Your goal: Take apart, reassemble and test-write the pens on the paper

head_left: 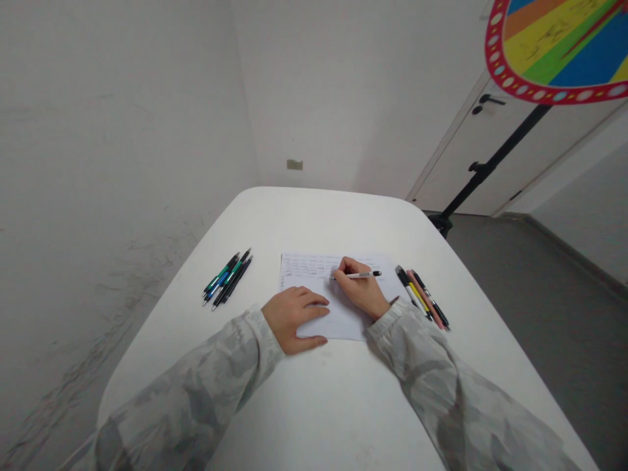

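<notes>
A sheet of white paper (314, 325) lies on the white table, with rows of handwriting across its upper part. My right hand (360, 294) grips a white pen (362, 275) with a black end, its tip at the written lines. Flat on the lower left of the sheet rests my left hand (296, 319), fingers spread and holding nothing. To the left lies a bunch of several dark, green and blue pens (228, 280). Beside my right wrist is a second group of several pens (422, 296), black, white, yellow and pink.
The white table (314, 219) has rounded far corners and stands near a pale wall (314, 98). A colourful wheel (559, 55) on a black stand (505, 150) rises at the right, in front of a door (466, 157) with a black handle.
</notes>
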Demonstrator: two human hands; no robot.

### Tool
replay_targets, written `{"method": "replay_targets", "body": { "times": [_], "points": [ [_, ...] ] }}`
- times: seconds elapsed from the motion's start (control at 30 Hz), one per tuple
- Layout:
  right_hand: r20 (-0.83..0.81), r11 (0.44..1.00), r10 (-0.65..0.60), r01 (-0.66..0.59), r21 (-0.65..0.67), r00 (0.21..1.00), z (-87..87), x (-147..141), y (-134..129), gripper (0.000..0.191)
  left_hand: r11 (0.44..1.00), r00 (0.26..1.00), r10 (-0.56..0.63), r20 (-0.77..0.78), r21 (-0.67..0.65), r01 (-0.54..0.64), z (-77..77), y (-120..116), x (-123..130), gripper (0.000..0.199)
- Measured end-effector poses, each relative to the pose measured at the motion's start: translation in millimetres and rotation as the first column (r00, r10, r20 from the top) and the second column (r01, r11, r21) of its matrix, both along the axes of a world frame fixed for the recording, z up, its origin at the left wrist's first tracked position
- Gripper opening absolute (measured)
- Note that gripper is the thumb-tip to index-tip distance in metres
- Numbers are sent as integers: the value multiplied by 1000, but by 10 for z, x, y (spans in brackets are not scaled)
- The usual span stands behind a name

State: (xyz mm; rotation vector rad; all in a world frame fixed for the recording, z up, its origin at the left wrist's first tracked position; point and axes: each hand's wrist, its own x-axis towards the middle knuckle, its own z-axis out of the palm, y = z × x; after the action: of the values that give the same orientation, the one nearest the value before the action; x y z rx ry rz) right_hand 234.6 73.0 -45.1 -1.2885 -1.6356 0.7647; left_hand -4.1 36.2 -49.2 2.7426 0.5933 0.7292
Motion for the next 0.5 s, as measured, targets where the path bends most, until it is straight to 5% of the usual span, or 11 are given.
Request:
{"method": "replay_targets", "body": {
  "times": [0.5],
  "points": [
    [12,1000,-21,21,1,1000,5,0,6,21,1000,1000,-4,-4,-6,4,2,-2,8,51]
  ]
}}
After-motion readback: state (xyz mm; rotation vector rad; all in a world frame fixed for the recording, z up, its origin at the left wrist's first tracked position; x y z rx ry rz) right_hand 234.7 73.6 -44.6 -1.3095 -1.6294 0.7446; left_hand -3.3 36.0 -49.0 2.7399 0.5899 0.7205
